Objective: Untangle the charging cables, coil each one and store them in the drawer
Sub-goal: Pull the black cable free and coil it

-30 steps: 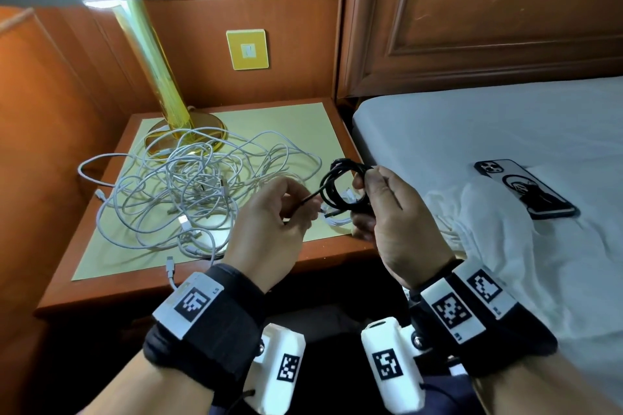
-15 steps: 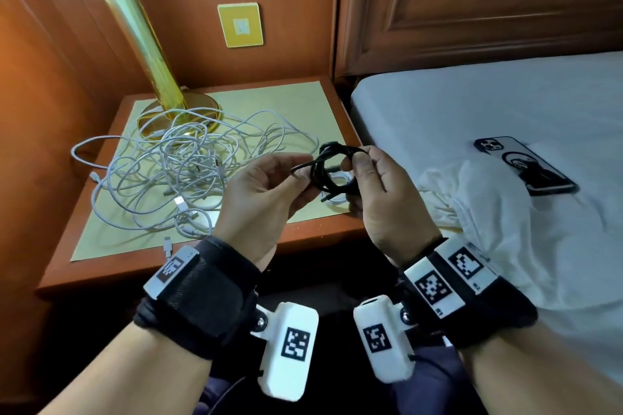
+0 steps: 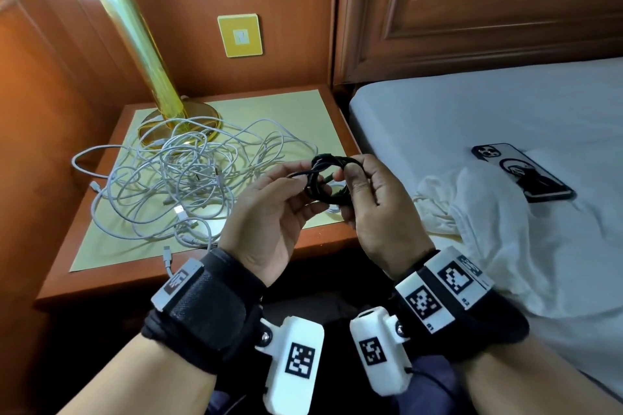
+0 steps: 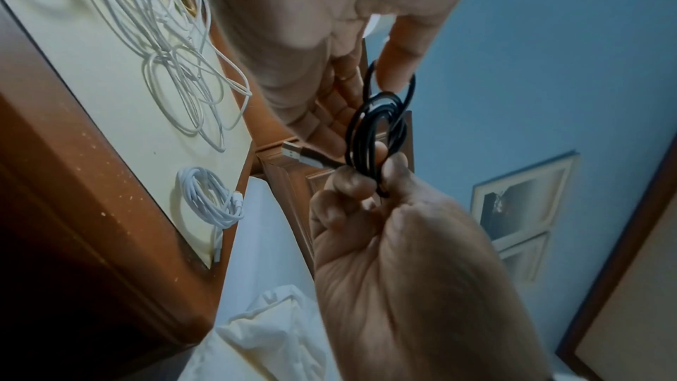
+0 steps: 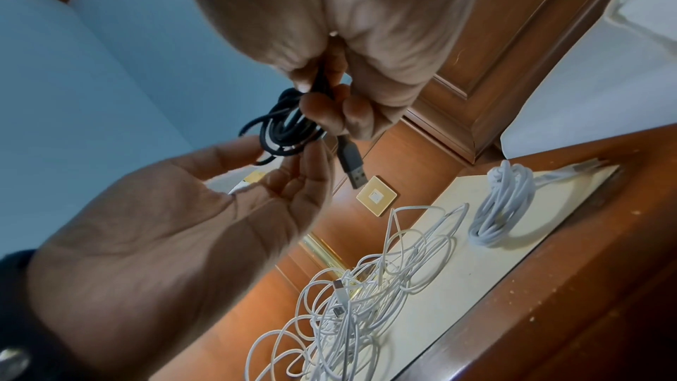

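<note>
A black cable [image 3: 328,158] wound into a small coil hangs between both hands above the nightstand's front right corner. My right hand [image 3: 350,178] grips the coil's side [image 5: 282,132], and the USB plug [image 5: 353,167] sticks out past its fingers. My left hand [image 3: 303,178], palm up, pinches the coil's loops [image 4: 370,132] between thumb and fingertips. A tangle of white cables [image 3: 188,178] sprawls over the nightstand [image 3: 320,239]. One coiled white cable [image 4: 208,196] lies near the right edge, mostly hidden behind my hands in the head view. No drawer is in view.
A brass lamp base [image 3: 182,118] stands at the back left of the nightstand, partly under the tangle. The bed [image 3: 472,111] lies to the right with a phone [image 3: 522,175] and a crumpled white cloth [image 3: 505,246] on it. Wooden panels close off the left and back.
My left hand has turned palm up and shifted from the cable's loose end onto the coil. The right hand keeps its grip. The white tangle has not moved.
</note>
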`<action>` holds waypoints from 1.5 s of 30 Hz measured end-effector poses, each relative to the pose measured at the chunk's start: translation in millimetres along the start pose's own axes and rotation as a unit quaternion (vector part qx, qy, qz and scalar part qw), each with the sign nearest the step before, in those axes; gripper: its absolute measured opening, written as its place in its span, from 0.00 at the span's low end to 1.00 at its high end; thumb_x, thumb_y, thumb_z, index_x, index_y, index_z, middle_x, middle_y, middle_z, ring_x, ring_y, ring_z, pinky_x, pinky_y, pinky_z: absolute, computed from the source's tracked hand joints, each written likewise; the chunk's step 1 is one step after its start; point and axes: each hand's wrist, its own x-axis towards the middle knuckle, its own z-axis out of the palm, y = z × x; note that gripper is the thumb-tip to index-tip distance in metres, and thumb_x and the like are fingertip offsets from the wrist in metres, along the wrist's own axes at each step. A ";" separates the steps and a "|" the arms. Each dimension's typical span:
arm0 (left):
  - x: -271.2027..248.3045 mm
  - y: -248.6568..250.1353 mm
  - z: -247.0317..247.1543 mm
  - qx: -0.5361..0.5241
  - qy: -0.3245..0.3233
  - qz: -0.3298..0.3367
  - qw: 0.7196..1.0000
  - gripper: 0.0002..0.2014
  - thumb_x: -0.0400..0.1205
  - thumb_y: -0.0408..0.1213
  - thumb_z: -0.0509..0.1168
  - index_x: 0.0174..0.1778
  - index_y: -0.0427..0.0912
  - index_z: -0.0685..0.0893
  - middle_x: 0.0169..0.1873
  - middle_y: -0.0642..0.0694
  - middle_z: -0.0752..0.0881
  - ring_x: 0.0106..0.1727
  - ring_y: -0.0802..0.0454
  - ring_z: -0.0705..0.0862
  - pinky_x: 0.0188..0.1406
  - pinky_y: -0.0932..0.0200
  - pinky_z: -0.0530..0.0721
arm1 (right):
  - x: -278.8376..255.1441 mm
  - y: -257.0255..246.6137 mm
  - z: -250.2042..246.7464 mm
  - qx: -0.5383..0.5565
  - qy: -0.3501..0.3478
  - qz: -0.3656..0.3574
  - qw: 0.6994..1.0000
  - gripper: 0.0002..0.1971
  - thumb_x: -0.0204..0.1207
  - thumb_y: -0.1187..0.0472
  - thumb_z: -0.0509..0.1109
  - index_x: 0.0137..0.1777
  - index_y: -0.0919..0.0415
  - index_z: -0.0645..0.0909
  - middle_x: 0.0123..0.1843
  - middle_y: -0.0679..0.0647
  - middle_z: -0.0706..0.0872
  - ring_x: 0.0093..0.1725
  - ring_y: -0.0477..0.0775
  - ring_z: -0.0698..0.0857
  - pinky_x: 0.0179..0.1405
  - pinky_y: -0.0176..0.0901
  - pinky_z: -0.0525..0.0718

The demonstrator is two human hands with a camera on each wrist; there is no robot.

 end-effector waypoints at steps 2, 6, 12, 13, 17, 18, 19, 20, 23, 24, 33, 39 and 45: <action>-0.4 -3.8 3.8 0.042 0.009 0.035 0.998 0.08 0.71 0.27 0.69 0.42 0.41 0.89 0.44 0.37 0.89 0.42 0.46 0.88 0.48 0.54 0.86 | 1.6 0.5 -0.8 -0.013 -0.005 -0.012 1.000 0.12 0.90 0.54 0.58 0.51 0.54 0.81 0.31 0.47 0.81 0.28 0.44 0.77 0.32 0.45 0.78; 1.6 -11.3 5.5 0.163 0.058 0.119 0.978 0.12 0.72 0.22 0.78 0.36 0.46 0.90 0.40 0.46 0.92 0.45 0.50 0.89 0.51 0.58 0.86 | -0.2 0.2 2.0 -0.011 -0.014 -0.010 1.000 0.12 0.90 0.55 0.59 0.54 0.57 0.82 0.39 0.54 0.87 0.33 0.54 0.83 0.40 0.54 0.88; 7.6 -12.8 1.5 0.202 0.093 0.148 0.964 0.09 0.69 0.33 0.78 0.38 0.52 0.90 0.42 0.44 0.92 0.45 0.48 0.89 0.53 0.53 0.85 | -1.0 2.5 2.5 -0.008 -0.009 -0.005 1.000 0.11 0.89 0.53 0.60 0.54 0.57 0.82 0.31 0.50 0.86 0.26 0.42 0.81 0.32 0.36 0.79; 7.8 -13.7 1.4 0.204 0.102 0.150 0.962 0.09 0.69 0.33 0.78 0.39 0.51 0.90 0.43 0.43 0.92 0.45 0.48 0.89 0.53 0.51 0.85 | -1.6 3.1 3.3 -0.014 -0.004 -0.013 1.000 0.11 0.88 0.53 0.61 0.54 0.57 0.82 0.32 0.48 0.85 0.25 0.40 0.81 0.31 0.32 0.77; 8.1 -18.0 2.9 0.195 0.115 0.144 0.963 0.11 0.70 0.31 0.76 0.46 0.46 0.88 0.44 0.42 0.90 0.43 0.49 0.88 0.51 0.50 0.85 | -0.9 7.8 4.8 -0.048 0.040 -0.046 0.997 0.05 0.86 0.53 0.65 0.57 0.52 0.76 0.43 0.49 0.87 0.31 0.44 0.89 0.31 0.38 0.84; 7.8 -18.4 3.7 0.189 0.112 0.139 0.966 0.11 0.72 0.29 0.75 0.48 0.44 0.88 0.45 0.42 0.90 0.43 0.49 0.88 0.51 0.50 0.84 | -0.1 8.8 4.9 -0.047 0.049 -0.044 0.997 0.06 0.85 0.53 0.66 0.58 0.51 0.75 0.45 0.49 0.87 0.32 0.45 0.89 0.32 0.42 0.85; 7.6 -18.3 4.2 0.183 0.107 0.133 0.968 0.12 0.72 0.28 0.75 0.50 0.43 0.87 0.47 0.41 0.89 0.44 0.49 0.88 0.52 0.50 0.84 | 0.3 9.8 5.1 -0.043 0.054 -0.040 0.997 0.07 0.85 0.53 0.67 0.58 0.51 0.75 0.45 0.48 0.87 0.32 0.45 0.90 0.32 0.44 0.86; 7.8 -18.1 4.1 0.178 0.101 0.128 0.970 0.13 0.72 0.28 0.74 0.51 0.42 0.87 0.48 0.39 0.89 0.45 0.49 0.88 0.54 0.49 0.84 | 0.1 9.6 5.6 -0.042 0.058 -0.036 0.997 0.08 0.84 0.53 0.68 0.60 0.51 0.76 0.46 0.48 0.86 0.33 0.45 0.90 0.34 0.45 0.88; 8.3 -15.3 2.9 0.173 0.082 0.115 0.975 0.16 0.71 0.30 0.72 0.54 0.44 0.88 0.50 0.37 0.88 0.51 0.46 0.87 0.60 0.47 0.84 | 0.7 12.4 7.3 -0.062 0.064 -0.031 0.996 0.10 0.84 0.51 0.68 0.61 0.52 0.80 0.48 0.46 0.89 0.41 0.48 0.91 0.44 0.54 0.90; 8.2 -14.3 2.5 0.179 0.073 0.109 0.975 0.17 0.71 0.30 0.72 0.55 0.44 0.88 0.51 0.38 0.89 0.52 0.45 0.87 0.61 0.47 0.84 | 1.2 13.3 7.3 -0.063 0.064 -0.030 0.996 0.08 0.85 0.52 0.68 0.59 0.53 0.81 0.47 0.46 0.90 0.42 0.48 0.91 0.45 0.55 0.90; 3.9 -7.0 -3.4 0.279 0.036 0.091 0.955 0.10 0.74 0.26 0.76 0.47 0.43 0.89 0.41 0.47 0.93 0.44 0.53 0.90 0.57 0.49 0.86 | 1.3 15.2 6.2 -0.122 0.046 -0.086 0.988 0.11 0.84 0.52 0.63 0.57 0.58 0.81 0.48 0.47 0.88 0.49 0.48 0.88 0.52 0.51 0.86; 5.3 -6.6 -2.3 0.286 0.053 0.106 0.951 0.14 0.78 0.20 0.72 0.50 0.44 0.88 0.42 0.49 0.92 0.46 0.55 0.90 0.54 0.57 0.87 | 2.6 13.5 4.9 -0.107 0.030 -0.064 0.992 0.09 0.86 0.53 0.65 0.57 0.56 0.80 0.48 0.47 0.88 0.47 0.46 0.88 0.50 0.45 0.86; 5.4 -9.8 -3.2 0.341 0.056 0.129 0.930 0.06 0.74 0.34 0.75 0.45 0.47 0.90 0.38 0.49 0.92 0.41 0.55 0.89 0.45 0.54 0.86 | 3.7 11.5 5.2 -0.083 0.049 -0.027 0.995 0.07 0.84 0.52 0.69 0.56 0.54 0.83 0.46 0.43 0.90 0.45 0.42 0.89 0.50 0.46 0.88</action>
